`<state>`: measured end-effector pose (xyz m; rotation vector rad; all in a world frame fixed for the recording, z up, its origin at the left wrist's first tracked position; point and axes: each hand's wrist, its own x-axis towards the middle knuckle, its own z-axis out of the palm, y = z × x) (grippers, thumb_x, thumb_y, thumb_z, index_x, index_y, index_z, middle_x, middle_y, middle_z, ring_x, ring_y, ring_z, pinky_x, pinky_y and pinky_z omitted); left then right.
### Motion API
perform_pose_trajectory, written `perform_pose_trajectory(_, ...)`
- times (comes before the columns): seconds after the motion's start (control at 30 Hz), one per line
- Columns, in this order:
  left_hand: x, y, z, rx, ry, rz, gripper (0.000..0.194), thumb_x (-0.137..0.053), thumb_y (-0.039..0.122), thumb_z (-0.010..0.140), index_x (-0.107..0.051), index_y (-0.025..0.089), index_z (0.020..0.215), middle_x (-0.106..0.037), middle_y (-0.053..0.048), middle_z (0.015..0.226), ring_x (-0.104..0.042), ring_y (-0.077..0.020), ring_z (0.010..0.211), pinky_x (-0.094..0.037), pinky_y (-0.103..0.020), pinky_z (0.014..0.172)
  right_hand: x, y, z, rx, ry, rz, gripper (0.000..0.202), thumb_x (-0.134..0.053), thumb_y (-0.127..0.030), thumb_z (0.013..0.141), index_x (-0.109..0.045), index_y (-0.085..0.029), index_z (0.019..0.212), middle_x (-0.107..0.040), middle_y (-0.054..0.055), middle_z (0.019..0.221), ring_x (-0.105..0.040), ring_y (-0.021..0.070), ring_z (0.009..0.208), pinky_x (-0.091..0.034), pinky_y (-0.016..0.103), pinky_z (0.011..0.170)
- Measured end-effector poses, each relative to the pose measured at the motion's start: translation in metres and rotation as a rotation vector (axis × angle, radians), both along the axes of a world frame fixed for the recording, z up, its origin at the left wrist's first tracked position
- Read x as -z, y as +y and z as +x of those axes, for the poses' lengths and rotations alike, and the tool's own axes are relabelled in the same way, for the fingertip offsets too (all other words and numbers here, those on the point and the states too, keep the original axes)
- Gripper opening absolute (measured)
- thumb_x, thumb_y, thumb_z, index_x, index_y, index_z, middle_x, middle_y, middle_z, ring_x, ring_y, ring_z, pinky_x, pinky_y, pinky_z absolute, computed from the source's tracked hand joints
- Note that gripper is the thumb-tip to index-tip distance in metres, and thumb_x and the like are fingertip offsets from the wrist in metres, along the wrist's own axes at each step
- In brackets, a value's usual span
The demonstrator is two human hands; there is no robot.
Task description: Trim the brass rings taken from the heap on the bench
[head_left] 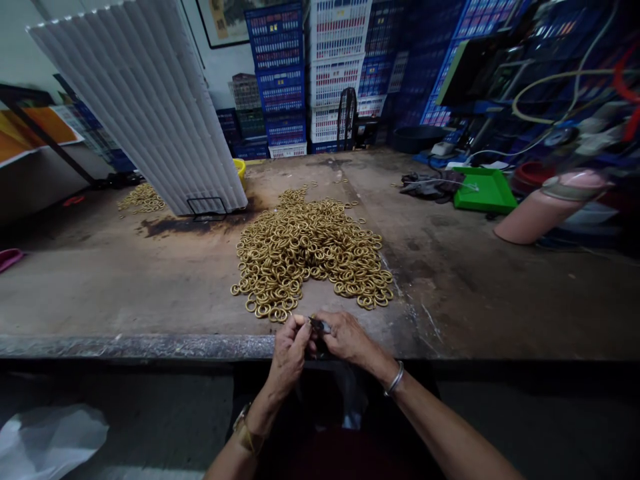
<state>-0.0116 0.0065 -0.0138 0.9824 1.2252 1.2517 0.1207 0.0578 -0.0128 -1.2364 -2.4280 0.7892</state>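
My left hand (290,347) and my right hand (345,337) meet at the front edge of the table. Between the fingers of the right hand is a small hand tool (321,326), dark at its tip with a pale grey handle; its exact kind does not show. The left thumb and fingers are pinched together right at the tool's tip, and what they hold is too small to make out. Just beyond both hands lies a wide heap of gold-coloured metal rings (315,240), with a bare notch of tabletop in its near side.
A ribbed white panel (145,100) leans in a black wire stand (206,208) on the left, beside a smaller ring pile (143,199). To the right are a green tray (485,189), dark gloves (430,185) and a pink bottle (547,207). Stacked crates (277,73) stand behind the table (125,280).
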Motion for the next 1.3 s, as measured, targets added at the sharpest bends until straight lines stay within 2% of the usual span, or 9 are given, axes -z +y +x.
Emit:
perform_pose_trajectory(0.2, -0.001, -0.005, -0.002, -0.008, -0.044, 0.009, 0.023, -0.053, 0.037, 0.078, -0.05, 0.015, 0.071, -0.051, 0.003, 0.06, -0.044, -0.0059, 0.045, -0.039, -0.019, 0.045, 0.002, 0.008, -0.004, 0.022, -0.157, 0.001, 0.019, -0.042, -0.017, 0.073, -0.059, -0.017, 0.08, -0.063, 0.005, 0.072, -0.055, 0.0147, 0.067, -0.029, 0.023, 0.058)
perform_pose_trajectory(0.37, -0.007, -0.01, -0.002, 0.052, -0.368, -0.066, 0.021, -0.058, 0.035, 0.075, -0.053, 0.015, 0.073, -0.059, -0.003, 0.073, -0.053, -0.0104, 0.057, -0.044, -0.022, 0.051, 0.006, 0.031, -0.012, 0.232, -0.268, 0.112, 0.024, -0.042, -0.017, 0.076, -0.055, -0.017, 0.096, -0.064, 0.007, 0.087, -0.057, 0.0164, 0.08, -0.033, 0.023, 0.065)
perform_pose_trajectory(0.47, -0.005, -0.008, -0.003, 0.009, -0.518, -0.099, 0.019, -0.062, 0.03, 0.072, -0.053, 0.014, 0.07, -0.061, -0.007, 0.086, -0.058, -0.015, 0.072, -0.045, -0.024, 0.055, 0.004, 0.047, -0.022, 0.309, -0.279, 0.174, 0.032, -0.043, -0.014, 0.076, -0.046, -0.017, 0.108, -0.063, 0.008, 0.09, -0.059, 0.0176, 0.081, -0.034, 0.024, 0.066)
perform_pose_trajectory(0.53, -0.001, -0.006, -0.005, -0.018, -0.588, -0.119, 0.019, -0.063, 0.029, 0.071, -0.052, 0.014, 0.068, -0.061, -0.008, 0.085, -0.058, -0.0167, 0.074, -0.045, -0.024, 0.054, 0.003, 0.058, -0.03, 0.341, -0.317, 0.2, 0.034, -0.042, -0.013, 0.077, -0.042, -0.016, 0.112, -0.064, 0.009, 0.087, -0.06, 0.0197, 0.08, -0.035, 0.026, 0.066)
perform_pose_trajectory(0.73, 0.004, 0.001, -0.009, -0.02, -0.774, -0.205, 0.02, -0.063, 0.033, 0.069, -0.053, 0.017, 0.073, -0.056, -0.001, 0.062, -0.051, -0.0114, 0.051, -0.037, -0.02, 0.04, 0.002, 0.078, -0.048, 0.387, -0.401, 0.206, 0.021, -0.038, -0.012, 0.081, -0.049, -0.015, 0.099, -0.064, 0.013, 0.081, -0.062, 0.0236, 0.078, -0.038, 0.028, 0.062)
perform_pose_trajectory(0.9, 0.003, 0.003, -0.011, 0.01, -0.862, -0.279, 0.026, -0.065, 0.035, 0.066, -0.05, 0.014, 0.063, -0.053, -0.001, 0.062, -0.05, -0.009, 0.051, -0.033, -0.017, 0.04, 0.004, 0.079, -0.039, 0.349, -0.328, 0.2, 0.021, -0.04, -0.012, 0.08, -0.053, -0.018, 0.095, -0.065, 0.01, 0.079, -0.062, 0.0195, 0.074, -0.037, 0.025, 0.061)
perform_pose_trajectory(1.07, -0.003, 0.006, -0.008, -0.109, -0.699, -0.266, 0.029, -0.069, 0.034, 0.063, -0.048, 0.014, 0.067, -0.052, 0.001, 0.065, -0.05, -0.0073, 0.053, -0.035, -0.016, 0.042, 0.006, 0.064, -0.021, 0.216, 0.095, 0.103, 0.017, -0.042, -0.023, 0.08, -0.056, -0.018, 0.086, -0.062, 0.003, 0.074, -0.055, 0.0132, 0.066, -0.036, 0.022, 0.062)
perform_pose_trajectory(1.17, -0.003, 0.009, -0.005, -0.153, -0.468, -0.176, 0.033, -0.065, 0.039, 0.066, -0.049, 0.017, 0.084, -0.051, 0.004, 0.062, -0.046, -0.0065, 0.047, -0.03, -0.015, 0.037, 0.006, 0.048, -0.012, 0.186, 0.366, -0.112, 0.014, -0.044, -0.026, 0.077, -0.055, -0.017, 0.075, -0.055, -0.001, 0.063, -0.048, 0.0098, 0.056, -0.035, 0.02, 0.055)
perform_pose_trajectory(1.3, 0.001, 0.011, -0.001, -0.166, -0.177, -0.112, 0.043, -0.06, 0.045, 0.068, -0.046, 0.019, 0.1, -0.048, 0.007, 0.057, -0.035, -0.0041, 0.037, -0.025, -0.015, 0.034, 0.006, 0.026, -0.005, 0.184, 0.545, -0.416, 0.012, -0.048, -0.029, 0.073, -0.052, -0.017, 0.073, -0.047, -0.006, 0.05, -0.039, 0.0066, 0.043, -0.03, 0.017, 0.043)
